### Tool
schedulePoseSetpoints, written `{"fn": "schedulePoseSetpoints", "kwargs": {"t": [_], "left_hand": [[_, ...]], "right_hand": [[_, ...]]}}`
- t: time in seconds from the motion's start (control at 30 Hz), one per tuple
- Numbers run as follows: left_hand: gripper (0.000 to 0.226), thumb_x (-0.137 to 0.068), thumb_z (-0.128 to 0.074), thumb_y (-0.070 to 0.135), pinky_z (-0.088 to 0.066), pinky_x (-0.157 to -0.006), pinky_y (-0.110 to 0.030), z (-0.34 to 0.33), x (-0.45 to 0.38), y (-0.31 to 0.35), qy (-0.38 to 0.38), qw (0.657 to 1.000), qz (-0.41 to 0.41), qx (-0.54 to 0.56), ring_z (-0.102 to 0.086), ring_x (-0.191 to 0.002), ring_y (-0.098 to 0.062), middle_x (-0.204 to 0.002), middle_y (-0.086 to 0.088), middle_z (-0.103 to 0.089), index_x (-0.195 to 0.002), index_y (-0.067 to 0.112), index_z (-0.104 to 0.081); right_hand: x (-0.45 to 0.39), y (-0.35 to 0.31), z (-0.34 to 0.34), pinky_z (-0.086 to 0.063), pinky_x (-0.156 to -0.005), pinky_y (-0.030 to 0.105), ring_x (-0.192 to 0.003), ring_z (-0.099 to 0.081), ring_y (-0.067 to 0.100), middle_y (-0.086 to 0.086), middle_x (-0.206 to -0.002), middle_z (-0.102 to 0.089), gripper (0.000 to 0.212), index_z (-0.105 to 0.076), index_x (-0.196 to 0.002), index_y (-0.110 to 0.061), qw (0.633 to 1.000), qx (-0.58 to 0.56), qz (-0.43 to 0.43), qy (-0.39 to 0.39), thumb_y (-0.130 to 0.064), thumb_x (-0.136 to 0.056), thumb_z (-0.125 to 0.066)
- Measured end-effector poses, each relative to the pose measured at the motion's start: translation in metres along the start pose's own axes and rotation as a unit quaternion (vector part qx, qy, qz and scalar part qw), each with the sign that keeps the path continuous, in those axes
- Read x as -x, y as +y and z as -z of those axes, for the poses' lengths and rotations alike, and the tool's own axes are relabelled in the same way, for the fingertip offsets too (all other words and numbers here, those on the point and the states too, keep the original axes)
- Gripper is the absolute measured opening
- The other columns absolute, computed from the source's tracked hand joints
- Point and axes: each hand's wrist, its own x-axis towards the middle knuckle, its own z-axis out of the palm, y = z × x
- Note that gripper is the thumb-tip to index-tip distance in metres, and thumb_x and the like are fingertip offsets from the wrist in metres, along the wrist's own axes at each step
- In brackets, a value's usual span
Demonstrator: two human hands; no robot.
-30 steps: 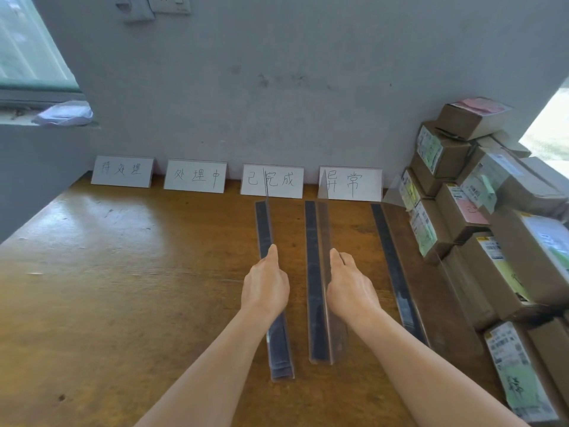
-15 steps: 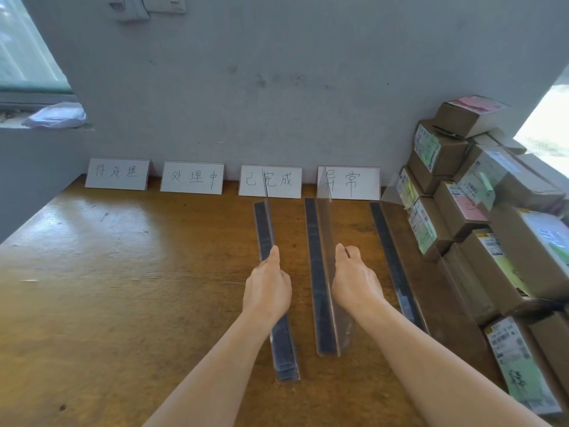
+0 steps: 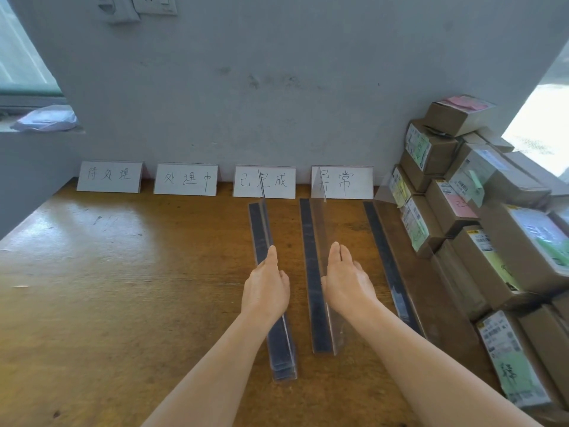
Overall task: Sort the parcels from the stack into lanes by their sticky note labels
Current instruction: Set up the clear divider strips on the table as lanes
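Now the left hand (image 3: 265,288) and right hand (image 3: 346,282), fingers straight and together, press clear plastic dividers (image 3: 320,272) running 6-to-12 on the wood table (image 3: 123,288); cardboard parcels (image 3: 480,217) stacked at 3 o'clock.

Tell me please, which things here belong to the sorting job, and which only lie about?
For the job:
parcel stack
four lane signs
clear lane dividers, held upright by left hand and right hand

Lying about:
plastic bag on the window ledge
wall sockets
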Motion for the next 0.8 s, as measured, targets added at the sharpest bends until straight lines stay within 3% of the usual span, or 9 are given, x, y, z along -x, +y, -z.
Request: {"fn": "schedulePoseSetpoints", "kwargs": {"t": [0.13, 0.37, 0.53, 0.63, 0.8], "left_hand": [[0.062, -0.098, -0.045, 0.021, -0.051, -0.073, -0.026, 0.0, 0.001, 0.004, -0.004, 1.0, 0.005, 0.004, -0.058, -0.083, -0.008, -0.101, 0.005, -0.057, -0.151, 0.022, -0.014], [0.057, -0.098, -0.046, 0.023, -0.053, -0.087, -0.034, -0.003, 0.001, 0.008, -0.004, 1.0, 0.014, 0.0, -0.061, -0.1, -0.017, -0.12, -0.004, -0.061, -0.15, 0.02, -0.021], [0.053, -0.1, -0.045, 0.024, -0.056, -0.08, -0.029, -0.001, 0.002, 0.003, -0.028, 0.997, 0.025, 0.067, -0.064, -0.098, -0.015, -0.131, -0.002, -0.057, -0.149, 0.024, -0.026], [0.052, -0.1, -0.043, 0.027, -0.05, -0.075, -0.018, 0.0, 0.001, 0.001, -0.043, 0.994, 0.051, 0.088, -0.061, -0.107, -0.015, -0.137, 0.0, -0.053, -0.149, 0.028, -0.026], [0.05, -0.101, -0.041, 0.025, -0.035, -0.085, -0.015, -0.002, 0.011, -0.005, -0.029, 0.987, 0.091, 0.133, -0.046, -0.127, -0.012, -0.145, 0.005, -0.044, -0.148, 0.03, -0.025]], "right_hand": [[-0.001, 0.003, 0.0, -0.039, -0.102, 0.039, -0.138, -0.027, 0.032, 0.009, -0.159, -0.004, 0.08, 0.002, -0.151, -0.01, 1.0, -0.015, 0.0, -0.013, -0.027, -0.095, -0.053], [0.001, 0.01, 0.001, -0.03, -0.109, 0.038, -0.144, -0.014, 0.027, 0.008, -0.159, -0.003, 0.085, 0.003, -0.15, -0.012, 0.999, -0.037, 0.026, -0.002, -0.037, -0.093, -0.054], [0.003, 0.009, 0.002, -0.012, -0.113, 0.033, -0.146, -0.006, 0.021, 0.006, -0.159, -0.008, 0.079, -0.002, -0.151, -0.014, 0.994, -0.044, 0.089, 0.042, -0.042, -0.094, -0.049], [0.003, 0.003, 0.001, -0.015, -0.112, 0.033, -0.145, -0.012, 0.02, 0.003, -0.157, -0.017, 0.075, -0.007, -0.151, -0.017, 0.988, -0.057, 0.131, 0.054, -0.041, -0.094, -0.05], [0.008, -0.01, -0.005, -0.024, -0.109, 0.034, -0.143, -0.019, 0.019, -0.001, -0.155, -0.024, 0.068, -0.015, -0.15, -0.02, 0.976, -0.1, 0.194, 0.022, -0.04, -0.095, -0.048]]}}
